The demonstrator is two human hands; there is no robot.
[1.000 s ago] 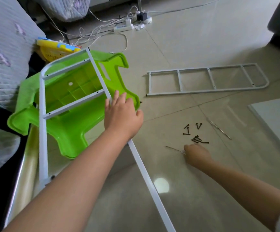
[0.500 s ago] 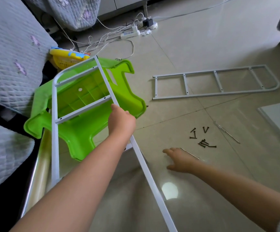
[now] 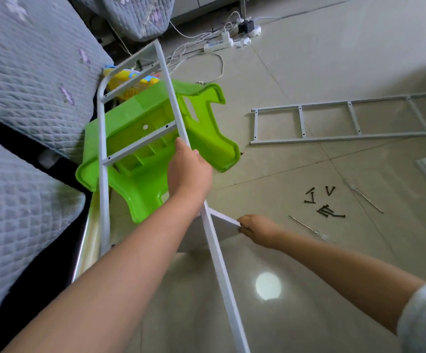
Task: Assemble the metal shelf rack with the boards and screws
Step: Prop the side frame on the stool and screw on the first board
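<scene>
White Frame Held Up, Board Held at Its Side

White metal made up the side frame [image 3: 173, 115], and it was held tilted up off the floor [image 3: 334, 59]. Its long bar ran from far left to near right, away from the person and back. The bar was gripped partway along by the left hand [image 3: 190, 171], with the fingers wrapped round it. Just to the right of the bar, lower down, a white board [image 3: 219, 228] was pinched at its corner by the right hand [image 3: 255, 229]. The board touched the bar, so the right hand was the nearer one for the next move. It was judged that the board had to be lined up with a rung and its holes.

A second frame [image 3: 347, 121] lay flat, well apart to the right. Black screws [image 3: 324, 202] were scattered near the right hand. A green stool [image 3: 206, 138] lay tipped over behind the held frame.
</scene>
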